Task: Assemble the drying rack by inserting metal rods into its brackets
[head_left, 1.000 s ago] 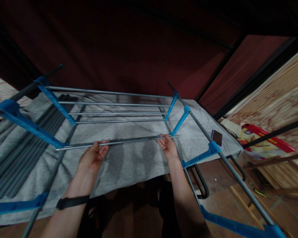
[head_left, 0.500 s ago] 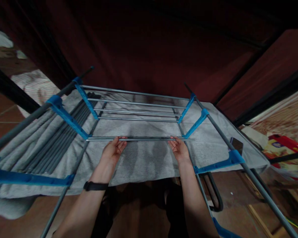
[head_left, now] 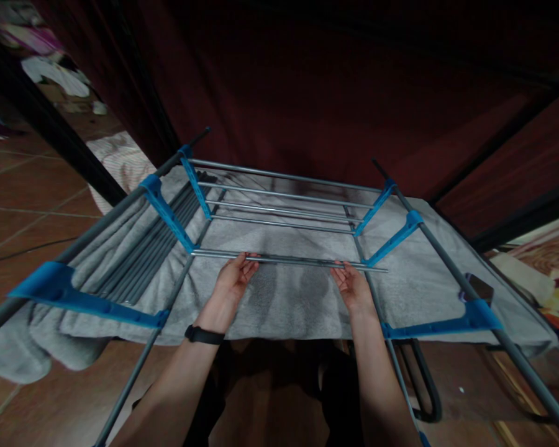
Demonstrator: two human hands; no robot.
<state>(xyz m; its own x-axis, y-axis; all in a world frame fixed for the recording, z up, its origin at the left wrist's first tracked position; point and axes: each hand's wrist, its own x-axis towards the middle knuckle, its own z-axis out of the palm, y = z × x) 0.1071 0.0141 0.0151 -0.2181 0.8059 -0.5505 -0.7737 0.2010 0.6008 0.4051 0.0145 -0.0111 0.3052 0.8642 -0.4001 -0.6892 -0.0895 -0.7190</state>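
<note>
A thin grey metal rod (head_left: 291, 259) runs crosswise between my hands, close to another rod at the same level. My left hand (head_left: 235, 273) pinches it towards its left part; my right hand (head_left: 349, 279) grips it near the right. Its right end sticks out past the frame's right upright. The rods belong to a rack of grey tubes (head_left: 451, 264) and blue plastic brackets (head_left: 170, 217). Beyond my hands, several crossbars (head_left: 284, 214) join the far brackets on both sides. The second bracket pair lies level with the rod.
A grey blanket (head_left: 279, 304) covers the surface beneath the rack. Several loose grey tubes (head_left: 144, 261) lie on it at left. A dark phone-like object (head_left: 477, 289) rests at right. Dark red curtain (head_left: 307, 93) hangs behind. A black bent metal tube (head_left: 428, 385) stands below the edge.
The whole scene has shifted right in view as my head turned left. My hands stay on the rod, which keeps about the same place against the rack.
</note>
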